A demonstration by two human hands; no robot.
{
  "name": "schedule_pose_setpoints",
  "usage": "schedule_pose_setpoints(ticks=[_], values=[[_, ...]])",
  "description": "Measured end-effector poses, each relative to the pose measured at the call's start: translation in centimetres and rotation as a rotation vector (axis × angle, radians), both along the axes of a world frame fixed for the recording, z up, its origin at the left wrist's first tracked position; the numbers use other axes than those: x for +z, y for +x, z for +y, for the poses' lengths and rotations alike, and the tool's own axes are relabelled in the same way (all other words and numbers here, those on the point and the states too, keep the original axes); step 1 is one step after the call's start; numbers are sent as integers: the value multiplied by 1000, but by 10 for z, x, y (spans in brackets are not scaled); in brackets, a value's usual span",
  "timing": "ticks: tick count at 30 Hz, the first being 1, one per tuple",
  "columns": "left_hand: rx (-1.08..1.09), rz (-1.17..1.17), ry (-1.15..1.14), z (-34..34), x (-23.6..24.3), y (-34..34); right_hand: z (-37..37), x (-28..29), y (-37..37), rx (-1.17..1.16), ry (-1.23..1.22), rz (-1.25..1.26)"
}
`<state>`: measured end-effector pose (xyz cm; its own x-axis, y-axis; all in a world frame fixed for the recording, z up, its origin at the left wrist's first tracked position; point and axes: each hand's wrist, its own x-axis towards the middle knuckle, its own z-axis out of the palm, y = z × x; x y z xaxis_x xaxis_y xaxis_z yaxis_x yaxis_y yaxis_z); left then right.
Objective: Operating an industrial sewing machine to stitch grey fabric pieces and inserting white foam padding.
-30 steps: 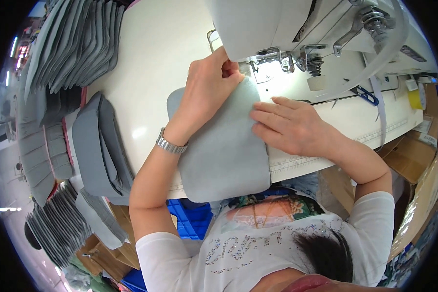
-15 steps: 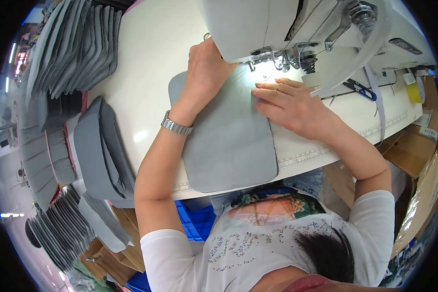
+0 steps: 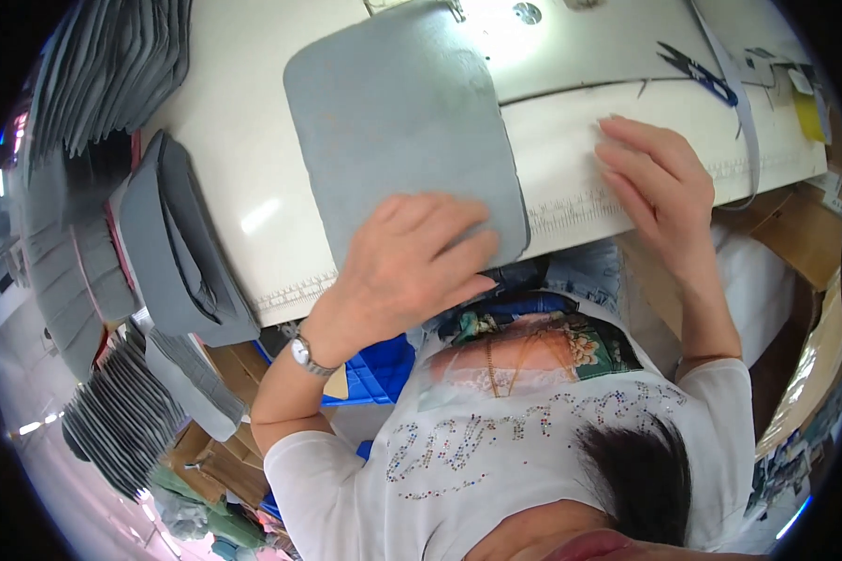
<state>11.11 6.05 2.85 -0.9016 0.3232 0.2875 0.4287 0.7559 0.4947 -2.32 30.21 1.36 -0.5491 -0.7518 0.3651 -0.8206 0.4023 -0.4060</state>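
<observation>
Grey and flat, one panel (image 3: 398, 112) lies on the counter (image 3: 234, 122), its near end under the left hand (image 3: 402, 266). From my remote seat I see those fingers parted and loosely bent, pinching nothing I can make out; blur keeps me from telling whether they touch. The right hand (image 3: 662, 182) is empty, fingers slightly curved, apart from the panel by the counter's front edge. I judge the step to be setting the panel at the metal foot (image 3: 457, 11) by its far edge; the next move calls for steady hands to square it.

Outward, I count one watch (image 3: 309, 353) on the left wrist; to the right, one pair of snips (image 3: 697, 73), one pale strap (image 3: 741, 107) and one yellow roll (image 3: 807, 109). Leftward stand one folded pile (image 3: 150, 243) and one upper stack (image 3: 112, 75), layers too overlapped to count.
</observation>
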Motion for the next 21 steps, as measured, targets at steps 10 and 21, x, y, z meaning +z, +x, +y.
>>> schedule_pose_setpoints(ticks=[10, 21], values=[[8, -4, -30, 12, -4, 17, 3, -18, 50, 93, -186, -22], [44, 107, -79, 19, -14, 20, -2, -24, 53, 173, -179, 59]])
